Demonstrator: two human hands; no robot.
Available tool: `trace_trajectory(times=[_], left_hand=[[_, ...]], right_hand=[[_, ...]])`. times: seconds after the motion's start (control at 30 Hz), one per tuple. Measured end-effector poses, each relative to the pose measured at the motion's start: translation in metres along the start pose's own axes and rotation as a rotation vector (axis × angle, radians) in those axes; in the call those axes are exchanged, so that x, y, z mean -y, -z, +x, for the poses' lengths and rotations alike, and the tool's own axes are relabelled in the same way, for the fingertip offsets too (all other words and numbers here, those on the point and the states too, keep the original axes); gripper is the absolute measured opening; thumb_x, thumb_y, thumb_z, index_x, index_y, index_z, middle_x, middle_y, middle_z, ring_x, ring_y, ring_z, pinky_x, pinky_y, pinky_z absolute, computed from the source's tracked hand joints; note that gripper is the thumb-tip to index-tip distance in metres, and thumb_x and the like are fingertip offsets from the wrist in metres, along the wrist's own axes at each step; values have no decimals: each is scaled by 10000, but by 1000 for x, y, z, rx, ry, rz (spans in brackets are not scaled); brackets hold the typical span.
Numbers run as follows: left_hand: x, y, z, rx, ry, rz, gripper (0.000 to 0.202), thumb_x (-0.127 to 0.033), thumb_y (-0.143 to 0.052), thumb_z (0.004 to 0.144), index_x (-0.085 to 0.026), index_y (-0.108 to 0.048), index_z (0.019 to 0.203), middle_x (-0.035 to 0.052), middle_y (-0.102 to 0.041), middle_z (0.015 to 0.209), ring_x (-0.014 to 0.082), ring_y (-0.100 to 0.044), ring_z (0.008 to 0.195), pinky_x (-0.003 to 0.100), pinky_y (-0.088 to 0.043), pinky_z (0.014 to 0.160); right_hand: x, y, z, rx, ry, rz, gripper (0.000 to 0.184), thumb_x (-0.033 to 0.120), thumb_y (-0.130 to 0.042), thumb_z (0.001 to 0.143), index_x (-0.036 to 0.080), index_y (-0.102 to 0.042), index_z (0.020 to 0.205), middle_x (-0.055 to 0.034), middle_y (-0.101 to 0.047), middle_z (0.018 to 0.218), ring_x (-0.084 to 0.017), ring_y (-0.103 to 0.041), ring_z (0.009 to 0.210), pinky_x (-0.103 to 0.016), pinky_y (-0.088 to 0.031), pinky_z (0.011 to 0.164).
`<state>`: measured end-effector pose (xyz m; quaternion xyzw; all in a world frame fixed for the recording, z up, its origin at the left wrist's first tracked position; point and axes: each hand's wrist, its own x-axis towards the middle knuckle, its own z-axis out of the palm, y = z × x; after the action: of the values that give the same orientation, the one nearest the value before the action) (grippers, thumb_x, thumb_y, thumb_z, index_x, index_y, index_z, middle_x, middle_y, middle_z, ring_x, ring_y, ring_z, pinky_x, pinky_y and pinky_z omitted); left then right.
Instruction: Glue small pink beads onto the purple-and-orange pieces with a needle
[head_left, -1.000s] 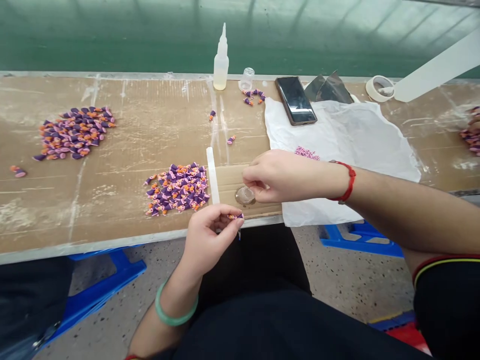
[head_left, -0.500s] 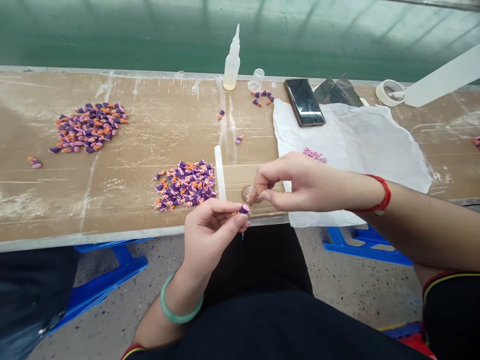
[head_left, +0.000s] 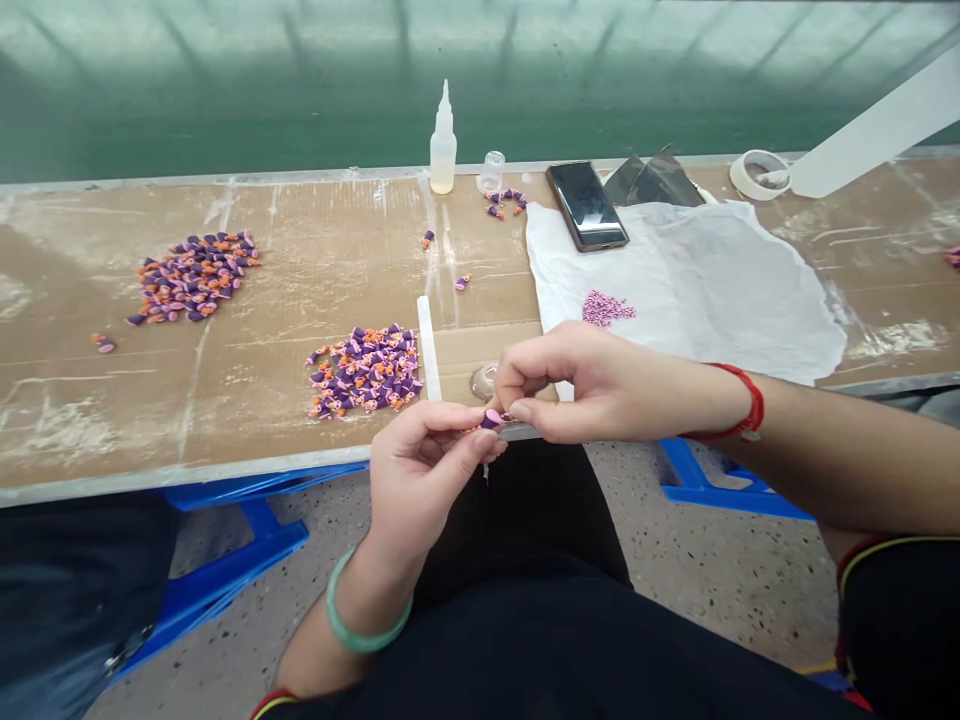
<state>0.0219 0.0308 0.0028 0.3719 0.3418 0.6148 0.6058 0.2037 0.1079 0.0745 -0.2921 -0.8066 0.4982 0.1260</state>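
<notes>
Between thumb and fingertips, my left hand (head_left: 424, 475) grips a small purple-and-pink clay figure (head_left: 491, 419), just off the table's front edge. My right hand (head_left: 600, 385) is pinched closed right beside the figure's pink end; whatever sits in its fingertips is too small to make out. A clear, shiny round patch (head_left: 482, 381) lies on the cardboard behind the fingers. To the left is a heap of similar purple, pink and orange figures (head_left: 367, 372), with a white strip (head_left: 428, 350) along its right side. Tiny pink pieces (head_left: 607, 308) lie on a white cloth (head_left: 720, 270).
Another figure heap (head_left: 196, 278) lies at the far left. A dropper bottle (head_left: 443, 145) and clear cap (head_left: 492, 172) stand at the back edge, near a few loose figures (head_left: 506, 202). A phone (head_left: 587, 205) and tape roll (head_left: 760, 175) lie farther right. Blue stools (head_left: 247, 550) are below.
My right hand has come from the shiny round patch down and toward the figure in my left hand. The left hand keeps its grip. The view has shifted slightly.
</notes>
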Motion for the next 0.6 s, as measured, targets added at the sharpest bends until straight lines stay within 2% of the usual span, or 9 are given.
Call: trace_trajectory(times=[0.4,0.6], left_hand=[[-2,0,-5,15,-34,49,163,-82,-805,781,-223,-794,864,-15,-795,808,104,-759,666,160,-642,636],[-2,-4,-5,-18,-59,57,120,-125,-827,766,-215,-797,841,3,-793,782,114,-745,632,173,-631,603]], right_hand=[[6,-4,-3,-25,66,-17,111,148,-518,835,157,-586,747,20,-625,683,-79,-526,605,-181,-403,563],[10,-5,-3,-15,76,-109,118,131,-509,818,162,-554,714,24,-604,670,-78,-497,600,-190,-375,558]])
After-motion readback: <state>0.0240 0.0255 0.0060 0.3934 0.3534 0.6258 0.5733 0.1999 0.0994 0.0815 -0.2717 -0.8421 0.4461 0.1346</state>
